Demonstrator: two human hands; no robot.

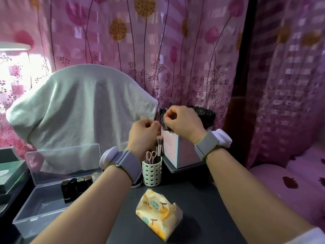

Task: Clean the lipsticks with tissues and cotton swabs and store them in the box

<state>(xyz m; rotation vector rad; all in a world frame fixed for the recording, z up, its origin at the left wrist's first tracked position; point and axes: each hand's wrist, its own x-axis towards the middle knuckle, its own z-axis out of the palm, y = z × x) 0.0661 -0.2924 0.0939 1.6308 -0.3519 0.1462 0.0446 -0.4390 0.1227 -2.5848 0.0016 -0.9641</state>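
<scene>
1. Head view: both hands raised over the far edge of the dark table (202, 199), close together, nearly touching.
2. Left hand (144, 132) with fingers curled in, thumb and forefinger pinched together; anything held too small to tell.
3. Right hand (182, 120) just right of the left, fingertips pinched at the rim of the black bag (207, 114) lining a white bin (182, 154); a speck of red at the fingertips, unclear what.
4. Below the left wrist: a perforated cup (152, 175) with scissors (150, 155) and a makeup brush (159, 140).
5. Down and left of the left forearm: clear box (33, 219), lid up, lipsticks (76, 186) standing in a row at its back right.
6. Between the forearms, nearer the camera: tissue pack (158, 213) on the table.
</scene>
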